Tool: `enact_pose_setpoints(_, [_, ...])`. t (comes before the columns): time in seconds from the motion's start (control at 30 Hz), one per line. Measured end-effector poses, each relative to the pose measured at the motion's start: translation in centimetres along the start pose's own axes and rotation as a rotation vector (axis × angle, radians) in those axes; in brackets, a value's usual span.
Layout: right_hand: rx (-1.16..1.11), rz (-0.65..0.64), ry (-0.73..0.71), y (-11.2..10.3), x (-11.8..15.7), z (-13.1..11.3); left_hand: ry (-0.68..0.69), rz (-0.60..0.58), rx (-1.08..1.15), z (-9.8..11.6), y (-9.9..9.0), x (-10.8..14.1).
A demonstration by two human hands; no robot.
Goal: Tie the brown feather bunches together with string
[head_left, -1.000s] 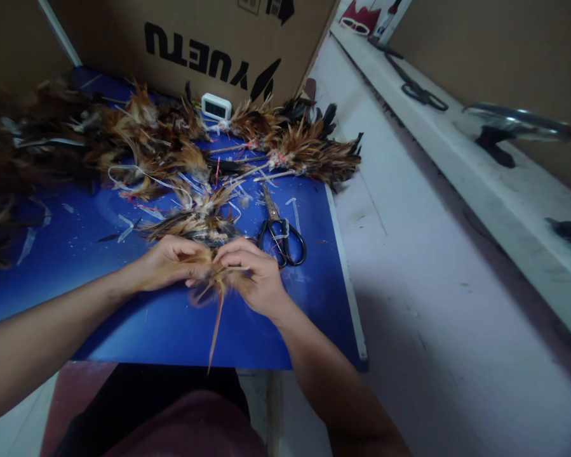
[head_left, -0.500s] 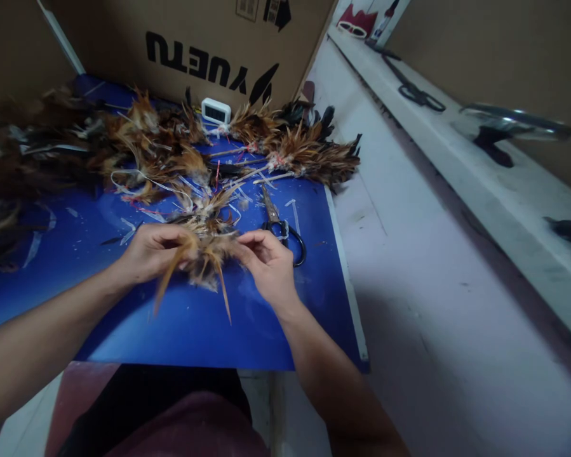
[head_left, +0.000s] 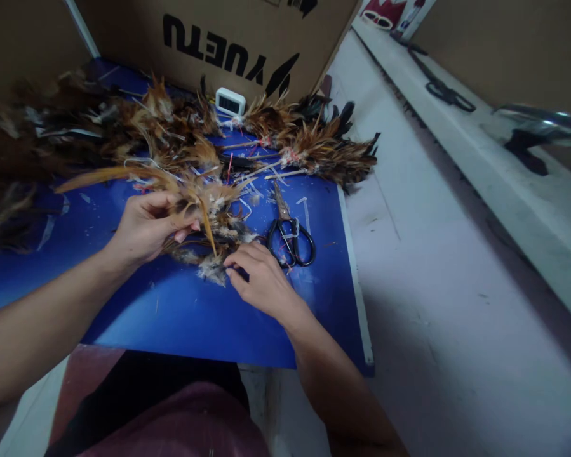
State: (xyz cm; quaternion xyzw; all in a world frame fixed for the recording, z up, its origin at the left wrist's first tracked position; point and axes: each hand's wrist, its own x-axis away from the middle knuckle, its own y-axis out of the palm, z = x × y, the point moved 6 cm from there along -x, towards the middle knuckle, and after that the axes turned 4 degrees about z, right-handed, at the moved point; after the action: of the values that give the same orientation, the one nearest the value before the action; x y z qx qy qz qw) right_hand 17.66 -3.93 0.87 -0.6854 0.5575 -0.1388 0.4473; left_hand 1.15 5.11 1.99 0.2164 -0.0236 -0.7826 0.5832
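Observation:
My left hand (head_left: 147, 225) is raised over the blue table, its thumb and fingers pinched on several long brown feathers (head_left: 94, 176), which fan out to the left and downward. Beneath it lies a pile of loose brown and grey feathers (head_left: 228, 231). Lower on the right, my right hand (head_left: 259, 276) has its fingers curled together at the edge of a fluffy grey feather (head_left: 213, 270); thumb and fingertip close on its tip. Just beyond that hand rest black-handled scissors (head_left: 289, 241), blades pointing away.
Tied feather bundles on sticks (head_left: 330, 152) lie at the back right. A large heap of brown feathers (head_left: 161, 127) spreads across the back left. A small white digital clock (head_left: 230, 101) stands before a cardboard box (head_left: 137, 38). More scissors (head_left: 450, 95) lie on the ledge at right.
My left hand has lifted away from my right, carrying the brown feathers up and left. My right hand has dropped slightly, to the grey feather. The view has shifted a little.

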Motion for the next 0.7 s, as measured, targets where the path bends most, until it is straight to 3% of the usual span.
enact_pose_setpoints(0.33, [0.242, -0.147, 0.009, 2.0, -0.2, -0.1, -0.028, -0.054, -0.006, -1.3, -0.3, 0.2])
enact_pose_setpoints(0.5, [-0.023, -0.058, 0.104, 0.5, -0.4, 0.2, -0.061, -0.039, -0.004, -1.3, -0.2, 0.2])
enact_pose_setpoints(0.7, [-0.388, 0.019, 0.365, 0.0, 0.1, 2.1, -0.067, -0.025, 0.015, -1.4, -0.4, 0.1])
